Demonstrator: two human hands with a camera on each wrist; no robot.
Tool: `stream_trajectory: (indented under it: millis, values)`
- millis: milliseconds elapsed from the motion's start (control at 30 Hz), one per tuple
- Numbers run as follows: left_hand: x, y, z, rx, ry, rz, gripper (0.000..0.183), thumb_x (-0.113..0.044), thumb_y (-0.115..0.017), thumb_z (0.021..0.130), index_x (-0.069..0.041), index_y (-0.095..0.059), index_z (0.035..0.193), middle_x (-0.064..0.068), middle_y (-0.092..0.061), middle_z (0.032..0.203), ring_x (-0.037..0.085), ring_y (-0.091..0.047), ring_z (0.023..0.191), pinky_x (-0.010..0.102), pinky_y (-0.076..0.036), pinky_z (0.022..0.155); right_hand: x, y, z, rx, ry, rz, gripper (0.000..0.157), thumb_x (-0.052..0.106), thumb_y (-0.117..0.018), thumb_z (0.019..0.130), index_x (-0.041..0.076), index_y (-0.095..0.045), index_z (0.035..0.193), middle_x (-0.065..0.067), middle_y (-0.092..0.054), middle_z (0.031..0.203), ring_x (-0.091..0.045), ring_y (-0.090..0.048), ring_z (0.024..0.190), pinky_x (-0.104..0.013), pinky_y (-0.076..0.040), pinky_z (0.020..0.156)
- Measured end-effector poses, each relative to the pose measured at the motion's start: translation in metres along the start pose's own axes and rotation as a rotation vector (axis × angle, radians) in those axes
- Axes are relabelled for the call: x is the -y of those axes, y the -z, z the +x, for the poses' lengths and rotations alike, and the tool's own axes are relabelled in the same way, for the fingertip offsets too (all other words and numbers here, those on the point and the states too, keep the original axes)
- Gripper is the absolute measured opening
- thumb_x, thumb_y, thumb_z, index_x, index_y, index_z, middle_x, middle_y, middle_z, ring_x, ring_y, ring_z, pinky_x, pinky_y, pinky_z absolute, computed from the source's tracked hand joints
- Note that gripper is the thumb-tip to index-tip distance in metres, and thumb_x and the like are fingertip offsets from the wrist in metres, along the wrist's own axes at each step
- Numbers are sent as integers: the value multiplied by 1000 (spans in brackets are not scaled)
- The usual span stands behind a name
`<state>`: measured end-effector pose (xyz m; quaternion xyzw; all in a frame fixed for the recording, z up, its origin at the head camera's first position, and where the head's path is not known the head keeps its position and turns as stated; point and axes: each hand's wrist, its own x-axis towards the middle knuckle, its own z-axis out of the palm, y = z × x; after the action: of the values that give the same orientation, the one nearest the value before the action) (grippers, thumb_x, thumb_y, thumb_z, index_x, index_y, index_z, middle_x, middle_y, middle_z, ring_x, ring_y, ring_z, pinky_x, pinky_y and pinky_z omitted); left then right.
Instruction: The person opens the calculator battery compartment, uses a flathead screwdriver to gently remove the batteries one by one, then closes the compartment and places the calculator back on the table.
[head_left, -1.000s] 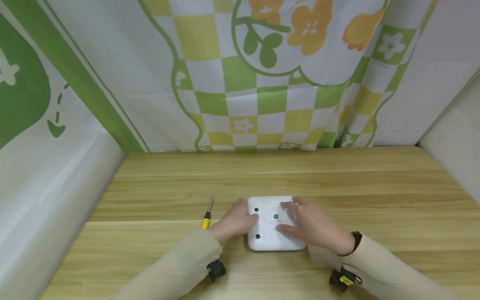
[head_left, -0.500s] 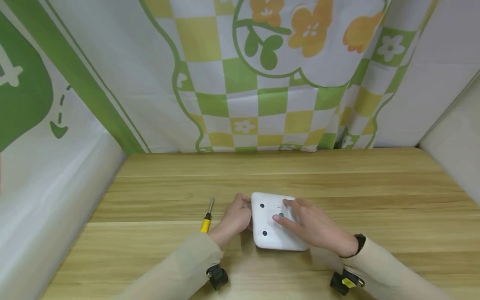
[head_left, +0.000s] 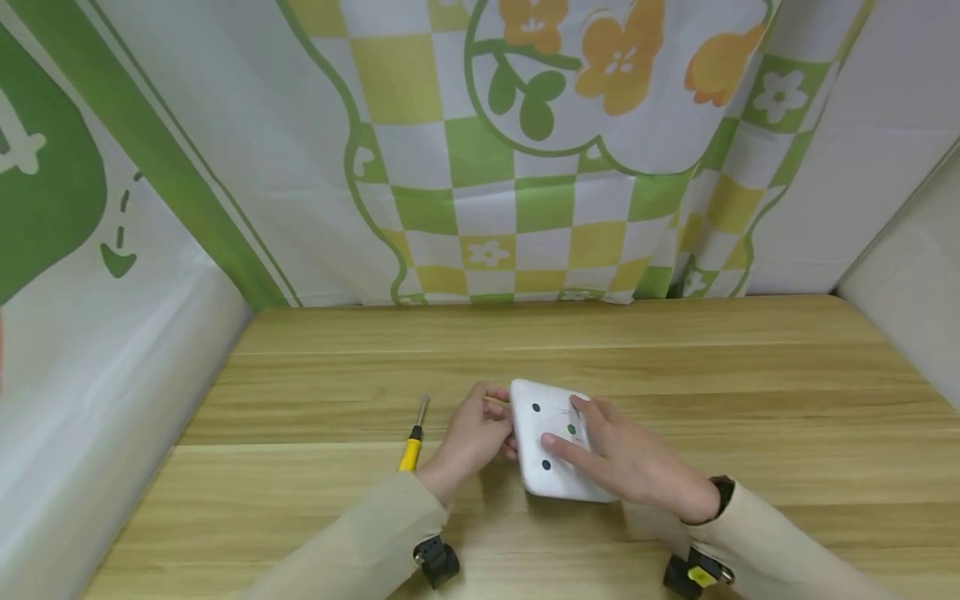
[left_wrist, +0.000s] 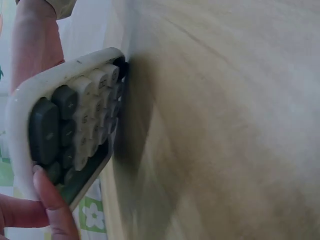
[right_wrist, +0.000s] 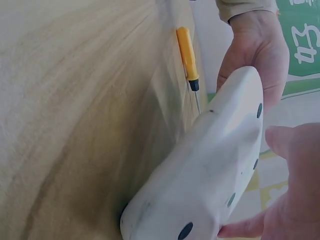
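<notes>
A white calculator (head_left: pixel 531 437) stands tilted over the table, its back with dark round feet up in the head view. Its left side is raised and its right side is low. White and dark green keys (left_wrist: pixel 95 110) on its underside show in the left wrist view. My left hand (head_left: pixel 472 429) holds the raised left side, with fingertips (left_wrist: pixel 47 190) at the edge by the keys. My right hand (head_left: pixel 637 458) grips it from the right, thumb and index finger spread on the back. The other right fingers are mostly hidden at the far edge.
A screwdriver (head_left: pixel 411 450) with a yellow handle lies left of my left hand, its shaft pointing away. The wooden table (head_left: pixel 337 367) ends at a checked curtain (head_left: pixel 546 200) at the back. White walls stand on both sides.
The calculator's left side has come up from the table, so it leans down to the right. My left fingers have shifted from its top to its left edge; the right hand keeps its hold.
</notes>
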<state>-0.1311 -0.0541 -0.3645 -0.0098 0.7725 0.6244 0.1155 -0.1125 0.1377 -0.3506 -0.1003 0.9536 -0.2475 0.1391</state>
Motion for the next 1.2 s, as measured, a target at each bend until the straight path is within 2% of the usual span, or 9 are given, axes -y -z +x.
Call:
stream_trajectory:
  millis: [167,300,467,700,867,967,1067,1200]
  values:
    - [0,-1,-3,11,-28,19,27,-1,-56,90,7,-51,115,21,-63,102,19,-61,70,32,-57,64,0,-2,-1,2,-19,20,93,72,-43,86,6,-30,150,-24,-41,143,-22,-56,88,-28,-42,59]
    - [1,-2,-4,33,-21,98,27,-6,-54,93,7,-58,117,19,-65,107,22,-62,87,34,-55,76,0,-2,-2,-8,-16,19,93,72,-43,87,6,-29,150,-24,-41,143,-24,-56,93,-30,-44,64]
    - [4,-5,-6,101,6,104,35,-15,-44,100,4,-57,127,16,-66,103,18,-59,83,33,-53,77,0,-3,-3,-22,-11,27,93,72,-44,86,5,-29,150,-25,-40,143,-28,-55,105,-40,-49,77]
    - [8,-12,-8,161,49,-56,41,-19,-39,102,7,-52,130,16,-66,92,12,-57,71,30,-54,68,0,-4,-3,-47,-8,46,91,69,-46,87,5,-30,149,-29,-39,142,-32,-55,107,-45,-50,79]
    - [8,-16,-9,222,99,-197,42,-19,-33,103,10,-51,128,21,-68,91,11,-61,66,35,-57,69,-3,-3,-2,-45,23,121,85,61,-48,91,1,-29,149,-34,-37,141,-40,-53,113,-50,-50,83]
    - [7,-17,-10,254,113,-263,44,-20,-30,103,11,-51,127,27,-67,94,17,-66,69,40,-58,72,-4,-1,-1,-32,20,179,84,59,-47,93,1,-27,149,-35,-35,142,-43,-50,118,-54,-48,88]
    - [7,-20,-10,286,109,-331,47,-21,-28,102,12,-49,127,33,-65,104,31,-71,81,46,-57,74,-4,0,-1,-21,4,221,83,60,-45,93,2,-27,149,-33,-34,143,-43,-48,121,-56,-45,93]
    - [7,-21,-10,341,115,-408,52,-28,-25,102,6,-43,136,34,-61,115,44,-65,99,52,-56,76,-3,2,0,-9,-7,269,81,59,-46,93,3,-26,150,-31,-35,142,-39,-49,118,-52,-47,89]
